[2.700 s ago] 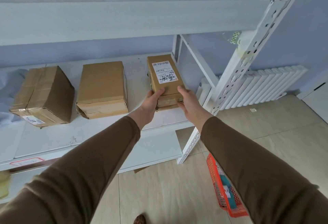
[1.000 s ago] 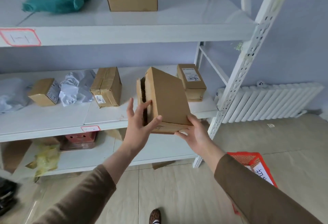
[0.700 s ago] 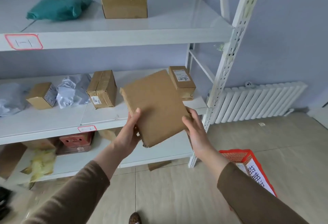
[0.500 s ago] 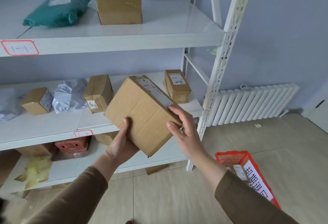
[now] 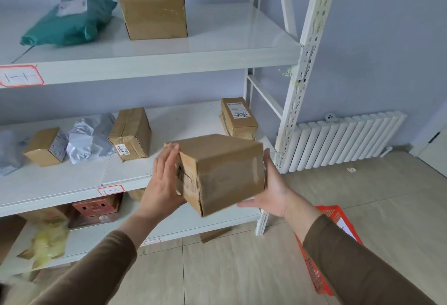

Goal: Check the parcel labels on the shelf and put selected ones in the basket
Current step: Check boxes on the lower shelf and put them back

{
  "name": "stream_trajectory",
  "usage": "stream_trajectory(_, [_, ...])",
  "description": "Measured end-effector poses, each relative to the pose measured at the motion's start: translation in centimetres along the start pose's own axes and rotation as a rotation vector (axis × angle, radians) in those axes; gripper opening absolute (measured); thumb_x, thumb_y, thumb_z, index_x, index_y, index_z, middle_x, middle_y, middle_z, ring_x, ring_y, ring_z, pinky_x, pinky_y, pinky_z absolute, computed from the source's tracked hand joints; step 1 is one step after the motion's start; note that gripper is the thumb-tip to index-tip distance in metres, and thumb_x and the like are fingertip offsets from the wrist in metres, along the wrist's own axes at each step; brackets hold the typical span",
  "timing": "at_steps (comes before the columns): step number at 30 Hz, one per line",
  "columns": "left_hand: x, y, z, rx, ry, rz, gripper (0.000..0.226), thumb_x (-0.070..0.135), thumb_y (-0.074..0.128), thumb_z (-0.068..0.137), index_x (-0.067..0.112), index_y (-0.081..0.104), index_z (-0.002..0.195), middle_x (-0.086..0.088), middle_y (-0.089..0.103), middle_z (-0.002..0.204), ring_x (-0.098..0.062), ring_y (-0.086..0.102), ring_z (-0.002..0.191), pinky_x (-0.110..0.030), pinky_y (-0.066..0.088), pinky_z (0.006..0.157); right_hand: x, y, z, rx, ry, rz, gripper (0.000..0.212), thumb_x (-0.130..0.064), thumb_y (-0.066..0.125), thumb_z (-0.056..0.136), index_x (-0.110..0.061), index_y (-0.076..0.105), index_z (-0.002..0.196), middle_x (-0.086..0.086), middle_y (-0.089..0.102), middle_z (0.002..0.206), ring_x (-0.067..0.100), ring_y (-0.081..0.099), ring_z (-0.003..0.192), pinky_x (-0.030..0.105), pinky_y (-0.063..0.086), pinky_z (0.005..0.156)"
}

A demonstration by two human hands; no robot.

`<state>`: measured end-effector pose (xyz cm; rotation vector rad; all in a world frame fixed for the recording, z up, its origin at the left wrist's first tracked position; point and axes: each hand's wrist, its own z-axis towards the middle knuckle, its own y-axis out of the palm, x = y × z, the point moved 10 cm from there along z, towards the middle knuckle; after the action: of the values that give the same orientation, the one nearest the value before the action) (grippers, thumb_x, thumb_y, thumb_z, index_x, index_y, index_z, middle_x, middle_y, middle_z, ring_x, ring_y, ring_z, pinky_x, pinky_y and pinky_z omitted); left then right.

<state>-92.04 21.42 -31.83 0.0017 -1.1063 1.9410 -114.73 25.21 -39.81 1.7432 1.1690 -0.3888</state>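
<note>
Item in hand: one taped cardboard parcel (image 5: 217,171), held at frame centre in front of the middle shelf (image 5: 72,179), clear of the board and tilted, one corner pointing down. No label shows on the faces turned to the camera.

Left hand (image 5: 164,183): flat against the parcel's left end at 9 o'clock of the box, fingers straight and pointing up, palm pressing.

Right hand (image 5: 273,188): flat against the right end at 3 o'clock, fingers straight along the side, thumb reaching under the lower edge. The parcel is carried by pressure between the two open palms; neither hand curls around it.

Middle shelf, remaining stock: labelled narrow carton (image 5: 238,118) at 1 o'clock of the held parcel; taped carton with small sticker (image 5: 130,133) at 10 o'clock; grey poly mailer (image 5: 89,135) and small carton (image 5: 46,146) further left.

Top shelf (image 5: 193,60): large carton (image 5: 150,2) and green poly mailer (image 5: 67,21), side by side.

Red basket (image 5: 319,268): on the floor at 5 o'clock, partly hidden behind the right sleeve.

Radiator (image 5: 343,140): against the wall at 3 o'clock.
</note>
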Motion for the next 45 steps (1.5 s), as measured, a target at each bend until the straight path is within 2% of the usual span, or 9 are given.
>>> stream_trajectory(7, [0.8, 0.1, -1.0, 0.07, 0.332, 0.203, 0.129, -0.009, 0.084, 0.068, 0.012, 0.0, 0.164, -0.025, 0.022, 0.162, -0.041, 0.017, 0.156, -0.053, 0.026, 0.124, -0.9, 0.6, -0.5, -0.06, -0.002, -0.196, 0.064, -0.063, 0.056, 0.092, -0.023, 0.062, 0.141, 0.009, 0.066, 0.141, 0.032, 0.059, 0.134, 0.058, 0.044, 0.112])
stream_trajectory(12, [-5.5, 4.4, -2.4, -0.311, -0.123, 0.082, 0.121, -0.015, 0.062, 0.087, 0.038, -0.019, 0.16, 0.001, 0.003, 0.173, -0.031, 0.047, 0.144, -0.031, 0.044, 0.109, -3.5, 2.1, 0.0, 0.101, -0.32, -0.502, 0.058, -0.058, 0.066, 0.086, -0.043, 0.054, 0.141, -0.013, 0.064, 0.139, 0.008, 0.055, 0.134, 0.034, 0.047, 0.109])
stream_trajectory(15, [-7.6, 6.4, -3.8, -0.38, -0.434, -0.522, 0.095, -0.02, 0.037, 0.098, 0.046, 0.013, 0.161, 0.005, 0.03, 0.167, -0.02, 0.045, 0.146, -0.051, 0.032, 0.123, -5.4, 3.1, -0.3, 0.266, -0.563, -0.798, 0.072, -0.067, 0.068, 0.082, -0.049, 0.041, 0.146, -0.016, 0.052, 0.142, 0.001, 0.051, 0.132, 0.026, 0.048, 0.104])
stream_trajectory(19, [-7.1, 7.6, -4.6, -0.273, -0.841, -1.042, 0.046, 0.038, 0.041, 0.11, 0.049, 0.038, 0.154, 0.002, 0.053, 0.153, -0.02, 0.059, 0.134, -0.049, 0.038, 0.119, -5.2, 5.2, -0.9, 0.537, -0.616, -1.353, 0.107, -0.086, 0.053, 0.073, -0.046, 0.006, 0.16, -0.01, 0.01, 0.169, 0.025, 0.032, 0.146, 0.05, 0.042, 0.111])
stream_trajectory(23, [-4.7, 9.0, -3.8, -0.292, -0.852, -1.176, 0.063, 0.064, 0.051, 0.096, 0.044, 0.037, 0.154, 0.007, 0.056, 0.151, -0.02, 0.054, 0.138, -0.051, 0.043, 0.112, -3.8, 10.0, -1.4, 0.542, -0.722, -1.57, 0.116, -0.099, 0.031, 0.069, -0.04, -0.002, 0.163, -0.006, -0.008, 0.173, 0.028, 0.026, 0.149, 0.047, 0.036, 0.115])
stream_trajectory(29, [-7.1, 8.4, -3.7, -0.166, -0.904, -1.218, 0.057, 0.058, 0.051, 0.095, 0.041, 0.047, 0.149, -0.001, 0.058, 0.147, -0.029, 0.05, 0.139, -0.059, 0.044, 0.111, -4.4, 7.6, 0.3, 0.284, -0.733, -0.778, 0.069, -0.042, 0.053, 0.105, -0.038, 0.015, 0.163, -0.014, 0.02, 0.17, 0.002, 0.029, 0.149, -0.001, 0.035, 0.097])
stream_trajectory(34, [-8.4, 9.0, -3.2, -0.143, -0.933, -1.243, 0.063, 0.062, 0.058, 0.092, 0.041, 0.044, 0.15, -0.003, 0.055, 0.149, -0.03, 0.051, 0.136, -0.06, 0.044, 0.111, -2.9, 3.8, 4.5, 0.236, -0.497, -0.372, 0.038, -0.022, 0.069, 0.097, -0.021, 0.062, 0.134, -0.003, 0.072, 0.13, 0.015, 0.063, 0.126, 0.03, 0.047, 0.108])
stream_trajectory(42, [-11.5, 11.3, -0.1, -0.155, -1.084, -1.162, 0.059, 0.074, 0.041, 0.096, 0.043, 0.047, 0.146, 0.01, 0.059, 0.141, -0.024, 0.053, 0.132, -0.047, 0.057, 0.088, -1.7, 5.1, 11.3, 0.202, -0.313, -0.211, 0.034, -0.034, 0.06, 0.103, -0.031, 0.058, 0.136, -0.002, 0.073, 0.125, 0.02, 0.068, 0.116, 0.039, 0.059, 0.087])
stream_trajectory(45, [-12.7, 11.5, 2.8, -0.146, -1.094, -1.193, 0.056, 0.071, 0.036, 0.099, 0.041, 0.056, 0.142, 0.01, 0.062, 0.137, -0.016, 0.057, 0.128, -0.054, 0.054, 0.101, -3.6, 6.1, 15.0, 0.267, -0.335, -0.277, 0.034, -0.038, 0.06, 0.102, -0.033, 0.058, 0.135, -0.005, 0.074, 0.12, 0.017, 0.071, 0.11, 0.049, 0.058, 0.098])
